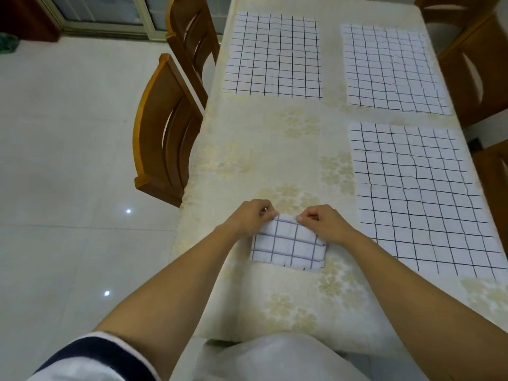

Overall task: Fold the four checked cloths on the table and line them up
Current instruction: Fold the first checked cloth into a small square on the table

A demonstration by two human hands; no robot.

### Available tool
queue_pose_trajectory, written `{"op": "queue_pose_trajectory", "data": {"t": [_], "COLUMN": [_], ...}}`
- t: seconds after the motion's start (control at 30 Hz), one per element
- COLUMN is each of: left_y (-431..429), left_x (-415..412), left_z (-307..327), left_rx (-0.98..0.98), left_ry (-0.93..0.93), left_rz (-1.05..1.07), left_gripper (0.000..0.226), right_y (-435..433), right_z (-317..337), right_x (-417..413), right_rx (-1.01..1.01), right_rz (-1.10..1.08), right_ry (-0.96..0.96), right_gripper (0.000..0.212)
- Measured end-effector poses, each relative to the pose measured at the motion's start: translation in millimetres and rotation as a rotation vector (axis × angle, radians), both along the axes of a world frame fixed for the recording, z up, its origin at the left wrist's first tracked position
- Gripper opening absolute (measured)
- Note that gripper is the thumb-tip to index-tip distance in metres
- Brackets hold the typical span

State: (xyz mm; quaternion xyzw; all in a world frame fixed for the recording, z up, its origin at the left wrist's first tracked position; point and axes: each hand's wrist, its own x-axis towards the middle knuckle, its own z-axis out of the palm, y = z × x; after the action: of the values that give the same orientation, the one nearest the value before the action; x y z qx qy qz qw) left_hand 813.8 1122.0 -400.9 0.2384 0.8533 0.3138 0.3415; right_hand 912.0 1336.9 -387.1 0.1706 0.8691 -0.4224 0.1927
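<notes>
Thumb and curled fingers of the left hand (251, 220) pinched the far left corner of the folded cloth (288, 247). Those of the right hand (321, 224) pinched its far right corner in the same way, the two hands close together but not touching. The folded cloth was a small white rectangle, several layers thick (the stacked edges showed along its near and right sides), crossed by thin dark lines in a check of large squares. Its lines looked paler and more violet than the black ones on the other cloths. It lay near the front edge of the table (247, 149), slightly left of its middle, its long side running across.

Both bare forearms ran up from the bottom of the view, the left from a white sleeve (90, 356) with a dark band. Three more checked cloths lay spread open and flat. The near right cloth (417, 193) was close beside the right hand, with wavy lines and a faint seam across its middle. The far right cloth (393, 70) lay beyond it, and the far left cloth (275, 55) was well apart at the far end. The table wore a cream covering with pale flowers. Wooden chairs (162, 138) stood along its left side on a glossy pale tiled floor (68, 133), and more chair backs showed at the right edge.
</notes>
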Motion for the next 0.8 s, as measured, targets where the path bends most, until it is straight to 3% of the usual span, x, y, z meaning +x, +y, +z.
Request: {"op": "queue_pose_trajectory", "data": {"t": [0.1, 0.3, 0.4, 0.47, 0.53, 0.67, 0.8], "left_y": [-8.5, -8.2, -8.8, -2.5, 9.0, 12.9, 0.3], "left_x": [4.1, 20.3, 33.8, 47.4, 66.6, 89.8, 89.7], "left_z": [-15.8, -28.4, -27.2, -25.5, -28.6, -45.9, -56.0], "left_rx": [-0.179, -0.183, -0.286, -0.207, -0.128, -0.177, -0.236], "left_ry": [0.245, 0.434, 0.669, 0.768, 0.727, 0.529, 0.582], "left_rz": [-0.039, 0.006, 0.062, 0.073, -0.021, -0.15, -0.149], "left_gripper": [0.027, 0.03, 0.039, 0.039, 0.048, 0.056, 0.057], "right_y": [3.9, 4.2, -3.2, -21.9, -47.6, -80.6, -63.8], "right_z": [-8.1, -19.4, -20.9, -20.6, -23.1, -44.0, -65.6], "right_x": [7.0, 18.2, 19.9, 22.7, 26.0, 41.0, 55.5], "right_rx": [0.113, 0.272, 0.527, 0.569, 0.531, 0.408, 0.635], "right_rz": [-0.023, -0.157, -0.129, -0.129, -0.065, 0.169, 0.244], "right_ry": [-0.004, 0.049, 0.188, 0.358, 0.457, 0.282, 0.202], "right_gripper": [0.023, 0.016, 0.033, 0.042, 0.046, 0.056, 0.053]}}
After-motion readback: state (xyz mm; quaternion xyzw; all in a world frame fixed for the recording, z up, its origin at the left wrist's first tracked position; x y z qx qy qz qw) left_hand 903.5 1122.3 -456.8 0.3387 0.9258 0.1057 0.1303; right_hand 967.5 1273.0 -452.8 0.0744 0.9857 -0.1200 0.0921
